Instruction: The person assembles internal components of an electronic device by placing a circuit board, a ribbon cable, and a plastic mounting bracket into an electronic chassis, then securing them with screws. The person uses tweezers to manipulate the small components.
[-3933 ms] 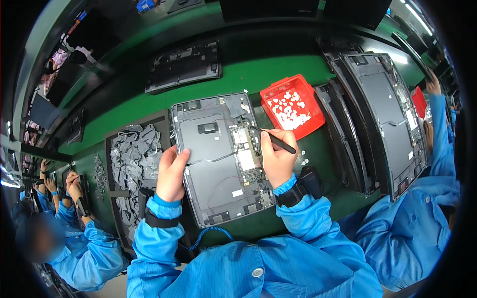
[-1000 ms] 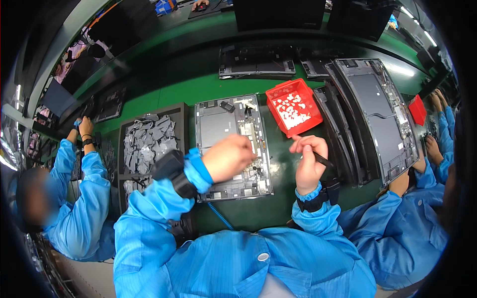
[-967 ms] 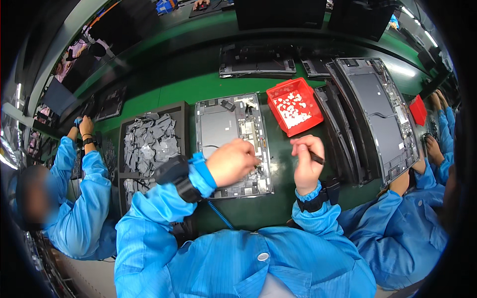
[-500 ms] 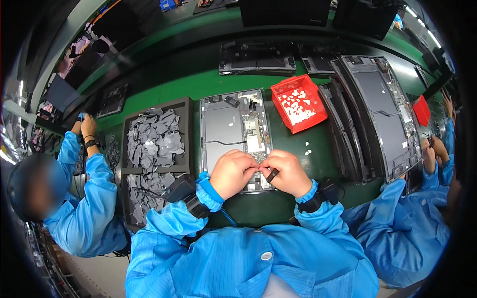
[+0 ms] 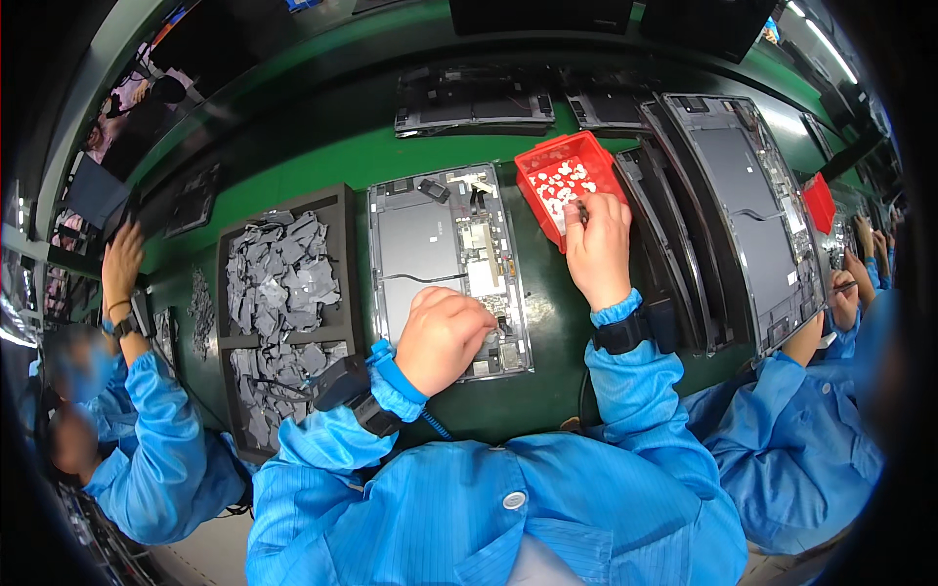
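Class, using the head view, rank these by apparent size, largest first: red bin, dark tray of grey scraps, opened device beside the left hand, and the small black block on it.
1. Dark tray and opened device: too alike to rank
2. Red bin
3. Small black block

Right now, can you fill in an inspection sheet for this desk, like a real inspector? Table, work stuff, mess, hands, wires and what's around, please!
Surface: green table.
Job's things: opened grey device, insides showing; red bin with white bits in it.
Clutter: grey scraps heaped in a dark divided tray.
Left hand: fingertips at the device's lower right part; can't tell if they hold anything.
Right hand: at the red bin, gripping a dark tool.
Cables: dark cable across the device; coiled blue cord near the left wrist.
Surroundings: grouped opened units on the right; co-workers in blue sleeves on both sides.
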A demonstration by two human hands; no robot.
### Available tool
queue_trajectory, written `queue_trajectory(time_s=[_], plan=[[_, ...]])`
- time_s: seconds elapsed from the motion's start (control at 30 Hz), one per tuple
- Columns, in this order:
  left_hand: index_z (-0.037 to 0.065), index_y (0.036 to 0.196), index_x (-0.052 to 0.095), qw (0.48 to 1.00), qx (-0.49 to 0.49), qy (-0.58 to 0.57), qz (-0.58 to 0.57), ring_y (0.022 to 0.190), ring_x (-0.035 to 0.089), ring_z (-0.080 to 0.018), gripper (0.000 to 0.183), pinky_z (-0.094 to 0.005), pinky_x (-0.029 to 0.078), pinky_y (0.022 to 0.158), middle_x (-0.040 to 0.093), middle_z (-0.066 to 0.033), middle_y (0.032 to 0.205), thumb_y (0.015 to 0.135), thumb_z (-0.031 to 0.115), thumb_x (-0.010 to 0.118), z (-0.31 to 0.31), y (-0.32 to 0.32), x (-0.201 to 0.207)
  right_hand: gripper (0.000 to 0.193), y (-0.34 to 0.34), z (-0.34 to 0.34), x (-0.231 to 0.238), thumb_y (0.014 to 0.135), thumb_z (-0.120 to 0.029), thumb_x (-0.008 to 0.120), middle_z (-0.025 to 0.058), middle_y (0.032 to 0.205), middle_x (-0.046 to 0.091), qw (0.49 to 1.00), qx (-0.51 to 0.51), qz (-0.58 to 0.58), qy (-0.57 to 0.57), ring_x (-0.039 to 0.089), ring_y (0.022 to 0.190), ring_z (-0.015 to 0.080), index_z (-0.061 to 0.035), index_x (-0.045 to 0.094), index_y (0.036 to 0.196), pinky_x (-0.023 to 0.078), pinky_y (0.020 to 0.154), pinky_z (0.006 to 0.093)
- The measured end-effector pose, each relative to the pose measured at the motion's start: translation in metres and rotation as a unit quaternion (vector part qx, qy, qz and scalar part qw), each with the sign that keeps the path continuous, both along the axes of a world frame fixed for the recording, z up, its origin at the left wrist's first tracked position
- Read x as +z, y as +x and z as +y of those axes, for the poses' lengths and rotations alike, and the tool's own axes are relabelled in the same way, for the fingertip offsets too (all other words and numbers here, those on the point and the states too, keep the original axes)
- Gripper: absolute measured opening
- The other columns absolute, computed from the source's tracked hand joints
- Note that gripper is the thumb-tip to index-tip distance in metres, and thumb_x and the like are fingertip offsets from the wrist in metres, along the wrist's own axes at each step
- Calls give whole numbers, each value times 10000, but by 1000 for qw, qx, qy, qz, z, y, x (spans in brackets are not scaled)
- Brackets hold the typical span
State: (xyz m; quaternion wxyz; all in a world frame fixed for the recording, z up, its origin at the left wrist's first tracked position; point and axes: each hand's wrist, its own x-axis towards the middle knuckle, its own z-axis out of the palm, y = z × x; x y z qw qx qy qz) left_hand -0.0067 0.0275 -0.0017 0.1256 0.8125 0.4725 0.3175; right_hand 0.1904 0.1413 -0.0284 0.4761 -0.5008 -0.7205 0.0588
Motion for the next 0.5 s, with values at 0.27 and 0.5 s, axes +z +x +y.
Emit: queue_trajectory(time_s=[0.27,0.5], plan=[[72,761,637,998,-12,51,31,748,557,-225,167,-370,433,725,591,-31,749,613,23,697,-5,0,-3,151,8,-57,5,820,40,540,105,908,529,933,149,289,-152,564,855,177,1,485,955,472,737,287],[67,763,631,998,11,54,40,733,577,-218,160,-357,434,737,617,-37,764,627,11,694,-9,3,4,220,-1,-119,-16,757,92,607,148,988,593,831,285,415,-238,594,883,181,12,484,921,477,781,280]])
